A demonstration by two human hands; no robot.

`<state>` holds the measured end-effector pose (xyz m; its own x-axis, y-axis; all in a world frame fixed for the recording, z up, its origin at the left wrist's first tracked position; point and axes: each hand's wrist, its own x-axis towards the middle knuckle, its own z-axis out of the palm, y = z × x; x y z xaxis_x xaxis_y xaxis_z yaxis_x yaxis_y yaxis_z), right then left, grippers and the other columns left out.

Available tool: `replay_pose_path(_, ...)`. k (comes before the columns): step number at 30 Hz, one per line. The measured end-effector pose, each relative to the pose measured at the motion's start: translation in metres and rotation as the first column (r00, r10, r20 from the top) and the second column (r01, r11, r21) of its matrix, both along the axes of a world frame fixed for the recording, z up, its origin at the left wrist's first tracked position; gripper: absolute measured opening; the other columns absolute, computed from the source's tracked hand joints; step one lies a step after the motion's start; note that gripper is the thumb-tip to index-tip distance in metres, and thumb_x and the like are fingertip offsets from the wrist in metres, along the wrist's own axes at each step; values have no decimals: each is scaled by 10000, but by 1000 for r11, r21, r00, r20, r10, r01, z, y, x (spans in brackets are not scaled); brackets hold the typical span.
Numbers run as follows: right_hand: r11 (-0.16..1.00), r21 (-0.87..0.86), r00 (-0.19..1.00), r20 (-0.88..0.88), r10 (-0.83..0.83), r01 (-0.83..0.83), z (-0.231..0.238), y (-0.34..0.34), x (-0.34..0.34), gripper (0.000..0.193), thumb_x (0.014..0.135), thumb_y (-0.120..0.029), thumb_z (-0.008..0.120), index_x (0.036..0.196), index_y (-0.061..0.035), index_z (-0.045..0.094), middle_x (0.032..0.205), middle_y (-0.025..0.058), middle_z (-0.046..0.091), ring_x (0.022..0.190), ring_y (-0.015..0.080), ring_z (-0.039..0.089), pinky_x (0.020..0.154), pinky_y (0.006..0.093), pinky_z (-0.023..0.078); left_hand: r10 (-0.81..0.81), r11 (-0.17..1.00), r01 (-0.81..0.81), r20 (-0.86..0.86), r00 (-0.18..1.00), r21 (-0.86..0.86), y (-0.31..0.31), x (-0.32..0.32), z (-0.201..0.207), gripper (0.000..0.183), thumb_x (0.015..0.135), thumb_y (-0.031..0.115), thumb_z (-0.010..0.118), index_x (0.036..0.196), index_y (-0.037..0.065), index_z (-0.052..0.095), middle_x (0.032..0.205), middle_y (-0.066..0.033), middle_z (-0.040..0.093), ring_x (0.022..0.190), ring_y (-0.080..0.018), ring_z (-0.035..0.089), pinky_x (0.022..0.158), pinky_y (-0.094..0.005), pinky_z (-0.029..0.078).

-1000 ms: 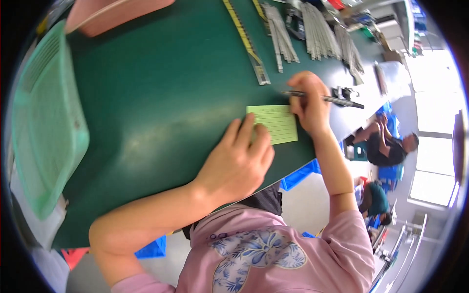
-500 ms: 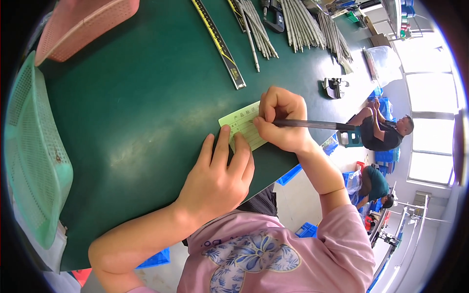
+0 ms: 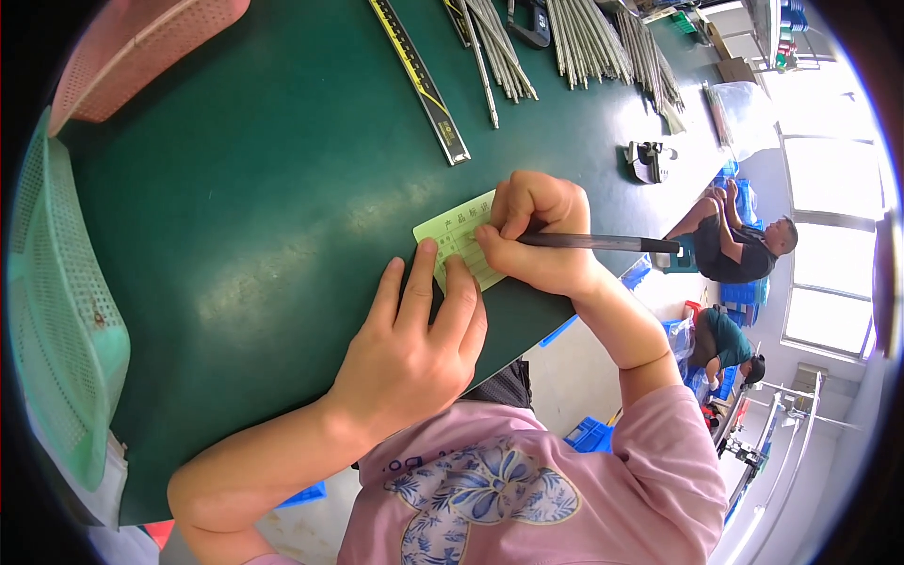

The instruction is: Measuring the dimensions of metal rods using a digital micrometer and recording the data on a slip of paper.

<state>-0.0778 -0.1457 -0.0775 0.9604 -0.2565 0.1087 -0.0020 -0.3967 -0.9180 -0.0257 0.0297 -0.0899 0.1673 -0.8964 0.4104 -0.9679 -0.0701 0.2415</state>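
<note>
A light green printed paper label [image 3: 460, 222] lies flat on the dark green table. My left hand [image 3: 414, 339] rests on the label's near left part with its fingers spread, pressing the paper. My right hand [image 3: 546, 226] is closed round a dark pen [image 3: 603, 242], whose back end sticks out to the right. The pen's tip is hidden by my fingers, over the label's right part. Part of the label is covered by both hands.
A steel ruler [image 3: 419, 80] lies beyond the label, near bundles of metal rods [image 3: 586, 42]. A green mesh basket [image 3: 80, 311] and a pink basket [image 3: 141, 61] stand at the left. A small black-and-silver device [image 3: 648, 162] sits at the right. Two people work farther right.
My right hand has shifted slightly left with the pen across the label. The left hand stays on the paper. The whole view has moved a little.
</note>
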Motion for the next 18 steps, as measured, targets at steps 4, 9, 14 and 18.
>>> replay_pose_path(4, 1000, -23, 1000, -23, 3, -3, 3, 2, 1, 308, 608, 110, 581, 548, -70, 338, 510, 11, 436, 473, 61, 384, 424, 206, 287, 15, 999, -15, 12, 1000, -50, -2, 1, -1, 208, 715, 132, 486, 816, -12, 598, 924, -163, 522, 914, -349, 534, 747, -426, 464)
replay_pose_path(9, 1000, -13, 999, -36, 10, -10, 3, 1, 0, 304, 606, 101, 586, 538, -71, 344, 516, 13, 436, 470, 63, 381, 425, 207, 285, 9, 999, -9, 5, 1000, -54, -2, 1, 0, 206, 715, 130, 484, 818, -11, 594, 922, -162, 521, 912, -348, 535, 747, -425, 464)
replay_pose_path(14, 1000, -5, 997, -80, -8, 7, 4, 0, 2, 304, 606, 102, 584, 534, -70, 343, 521, 11, 430, 475, 63, 381, 430, 204, 273, 16, 998, -16, 4, 1000, -57, -1, 1, -1, 195, 722, 124, 483, 813, -13, 588, 917, -163, 520, 906, -346, 538, 745, -421, 465)
replay_pose_path(18, 998, 27, 997, -59, 50, -49, 2, -3, 1, 257, 657, 2, 606, 561, -51, 373, 536, -30, 411, 490, 6, 343, 415, 182, 279, 5, 999, -4, -21, 1000, 53, 1, 1, 0, 386, 653, 214, 548, 969, -8, 547, 1044, -170, 490, 1011, -358, 480, 835, -445, 408)
